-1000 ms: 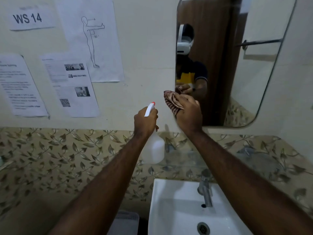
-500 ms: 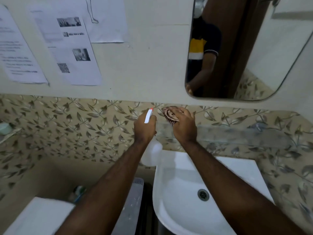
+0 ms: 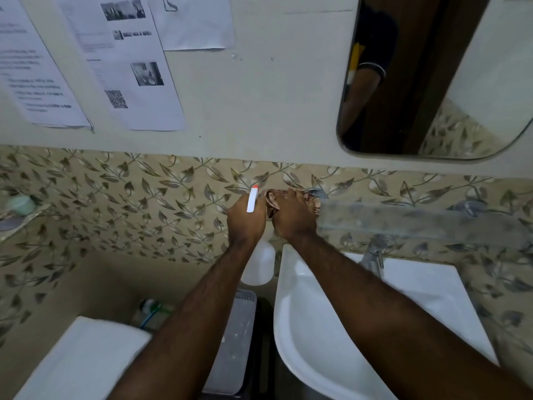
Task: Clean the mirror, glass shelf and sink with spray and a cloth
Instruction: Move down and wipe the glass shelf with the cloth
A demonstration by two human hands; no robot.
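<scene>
My left hand (image 3: 246, 221) grips a white spray bottle (image 3: 257, 265) with a red-tipped nozzle, held left of the sink. My right hand (image 3: 293, 218) presses a brown patterned cloth (image 3: 313, 204) onto the left end of the glass shelf (image 3: 418, 223), which runs along the leaf-patterned tiles. The white sink (image 3: 418, 295) sits below the shelf, with a metal tap (image 3: 373, 255) at its back. The mirror (image 3: 476, 82) hangs above at the upper right and reflects a person's arm and dark shirt.
Printed papers (image 3: 129, 62) are taped to the wall at upper left. A small shelf with a pale green soap (image 3: 20, 205) is at far left. A white toilet tank (image 3: 86, 356) and a grey plastic bin (image 3: 236, 342) stand below, left of the sink.
Both hands dropped from the mirror's lower left edge to the glass shelf. The cloth now rests on the shelf's left end, and the view has tilted down.
</scene>
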